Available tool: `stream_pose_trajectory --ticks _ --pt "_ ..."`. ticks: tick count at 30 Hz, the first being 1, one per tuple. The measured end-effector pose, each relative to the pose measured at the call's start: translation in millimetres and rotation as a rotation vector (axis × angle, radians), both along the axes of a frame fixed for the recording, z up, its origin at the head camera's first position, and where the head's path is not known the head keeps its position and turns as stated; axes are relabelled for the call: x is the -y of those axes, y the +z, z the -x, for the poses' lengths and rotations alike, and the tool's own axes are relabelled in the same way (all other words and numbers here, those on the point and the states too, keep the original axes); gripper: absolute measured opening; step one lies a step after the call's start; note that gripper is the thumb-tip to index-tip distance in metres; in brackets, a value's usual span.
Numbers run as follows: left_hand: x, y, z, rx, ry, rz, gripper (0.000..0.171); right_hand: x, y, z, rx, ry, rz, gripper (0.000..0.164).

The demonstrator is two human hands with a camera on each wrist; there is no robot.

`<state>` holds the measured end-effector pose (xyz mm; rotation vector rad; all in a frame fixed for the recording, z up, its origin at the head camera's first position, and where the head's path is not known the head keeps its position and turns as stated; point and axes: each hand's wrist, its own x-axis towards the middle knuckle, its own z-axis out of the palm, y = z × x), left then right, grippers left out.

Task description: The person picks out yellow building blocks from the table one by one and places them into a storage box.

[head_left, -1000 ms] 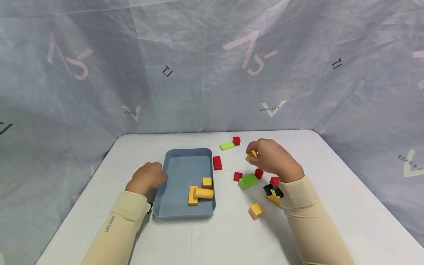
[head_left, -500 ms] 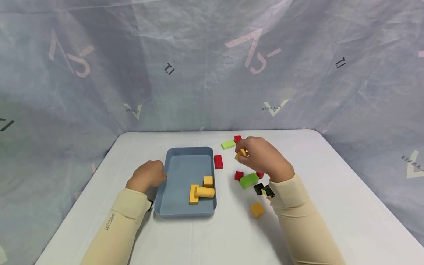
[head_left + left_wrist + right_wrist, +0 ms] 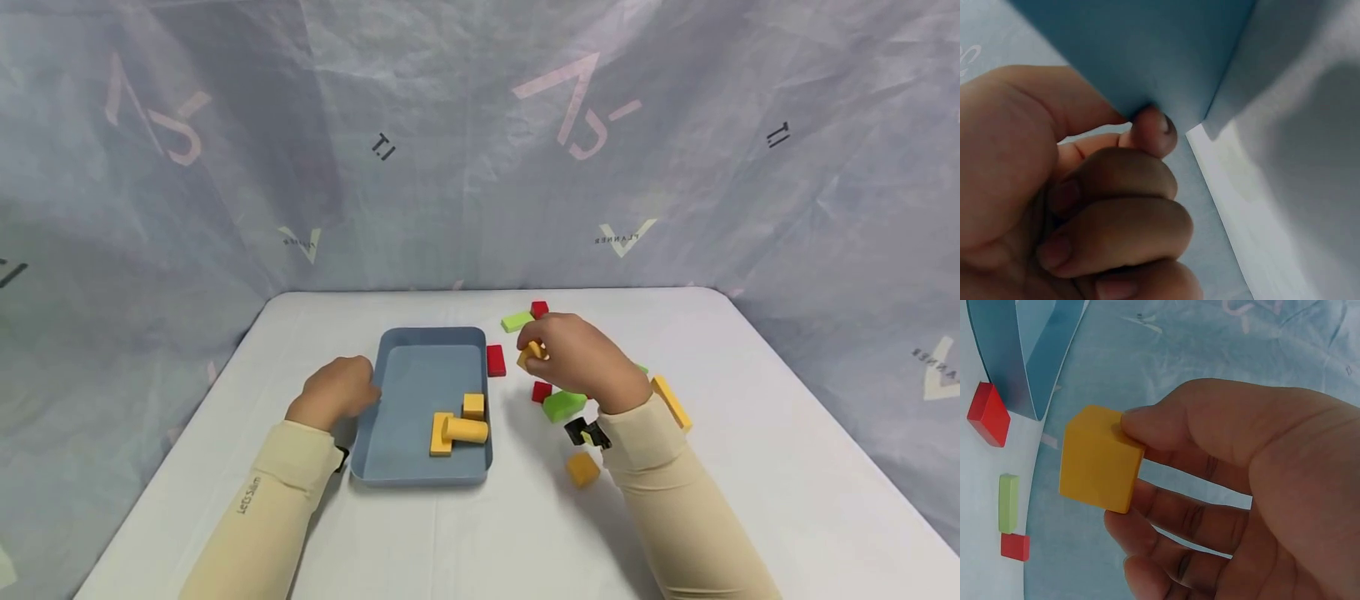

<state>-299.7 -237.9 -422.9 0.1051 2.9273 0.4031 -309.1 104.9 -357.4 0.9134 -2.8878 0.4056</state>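
Note:
My left hand (image 3: 337, 390) grips the left rim of a blue-grey plastic tray (image 3: 420, 482); in the left wrist view, thumb and forefinger pinch the tray wall (image 3: 1147, 56) and the other fingers curl below. Inside the tray, toward its front right, lie a yellow cube (image 3: 473, 405), a flat yellow block (image 3: 441, 443) and a yellow cylinder (image 3: 467, 430) leaning across that block. Right of the tray, my right hand (image 3: 588, 358) holds up a yellow block (image 3: 1099, 464) between thumb and fingers, above the table.
Beside the tray's right wall lies a red block (image 3: 496, 361). Farther back are a light green block (image 3: 517, 322) and a red cube (image 3: 539, 308). Under my right arm sit another red block (image 3: 542, 392), a green block (image 3: 564, 407), a yellow cube (image 3: 582, 469) and a yellow bar (image 3: 671, 403).
My right hand has moved left toward the tray, carrying the yellow block, and uncovered the yellow bar on the right. My left hand keeps its hold on the tray rim.

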Motion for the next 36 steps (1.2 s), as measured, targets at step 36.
stream_pose_trajectory --ticks 36 --pt "3 -2.4 5.9 0.007 -0.007 0.014 0.010 47 -16.9 -19.7 -0.061 0.222 -0.023 0.023"
